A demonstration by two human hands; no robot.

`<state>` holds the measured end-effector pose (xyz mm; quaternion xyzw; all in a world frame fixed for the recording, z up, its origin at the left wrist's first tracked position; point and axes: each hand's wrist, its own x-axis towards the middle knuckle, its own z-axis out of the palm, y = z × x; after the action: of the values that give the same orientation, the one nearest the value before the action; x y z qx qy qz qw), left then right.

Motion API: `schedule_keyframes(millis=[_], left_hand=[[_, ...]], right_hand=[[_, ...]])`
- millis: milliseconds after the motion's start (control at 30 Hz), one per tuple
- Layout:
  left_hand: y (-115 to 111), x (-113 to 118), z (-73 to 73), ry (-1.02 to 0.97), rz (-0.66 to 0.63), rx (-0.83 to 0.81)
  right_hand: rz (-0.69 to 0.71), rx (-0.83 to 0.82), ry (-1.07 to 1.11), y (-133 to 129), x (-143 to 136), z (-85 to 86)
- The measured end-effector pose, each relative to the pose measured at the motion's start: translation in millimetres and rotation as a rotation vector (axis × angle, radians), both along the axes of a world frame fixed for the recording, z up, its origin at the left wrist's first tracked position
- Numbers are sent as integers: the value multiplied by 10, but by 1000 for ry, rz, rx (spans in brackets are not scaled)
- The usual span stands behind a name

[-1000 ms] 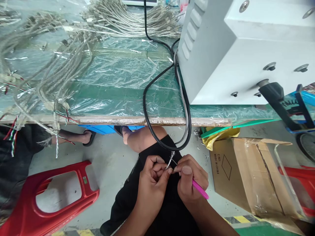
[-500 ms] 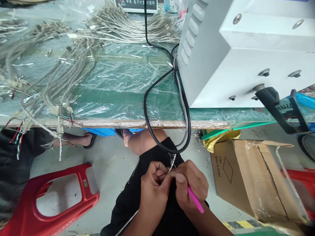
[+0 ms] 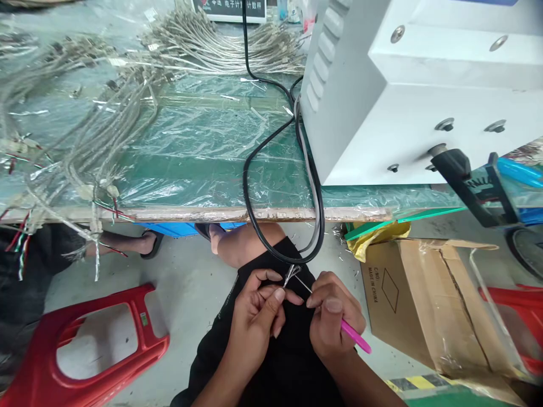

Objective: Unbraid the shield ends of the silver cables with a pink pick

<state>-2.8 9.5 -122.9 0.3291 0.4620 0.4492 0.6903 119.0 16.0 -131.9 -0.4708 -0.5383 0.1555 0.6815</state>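
Observation:
Over my lap, my left hand (image 3: 258, 311) pinches the end of a thin cable between thumb and fingers, and most of that cable is hidden by the hand. Loose silvery strands (image 3: 291, 273) fan out above the fingertips. My right hand (image 3: 336, 316) is closed around a pink-handled tool (image 3: 356, 336), whose handle sticks out below the palm toward the lower right. From the right fingertips a thin light line reaches up-left to the strands; I cannot tell whether it is the tool's tip or a strand.
Braided cables (image 3: 106, 124) with bared coloured wires hang over the table edge (image 3: 190, 213). A black cord (image 3: 246, 186) loops down just above my hands, beside a white machine (image 3: 360, 113). A red stool (image 3: 106, 373) stands left, a cardboard box (image 3: 407, 294) right. Another person's leg shows at left.
My hands have moved apart; the right hand with the pink-handled tool has shifted right. The cable's strands now look spread where a narrower silvery end stood up. The view has shifted slightly.

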Motion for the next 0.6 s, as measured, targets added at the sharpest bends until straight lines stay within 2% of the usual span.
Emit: schedule_keyframes(millis=[200,467,600], left_hand=[[6,-3,27,10,-14,1],[-9,8,29,12,-42,-1],[-30,4,14,41,-30,29]], right_hand=[[34,-4,-29,-9,6,-6],[47,-92,-97,-5,43,-22],[26,-189,-147,-4,44,-1]])
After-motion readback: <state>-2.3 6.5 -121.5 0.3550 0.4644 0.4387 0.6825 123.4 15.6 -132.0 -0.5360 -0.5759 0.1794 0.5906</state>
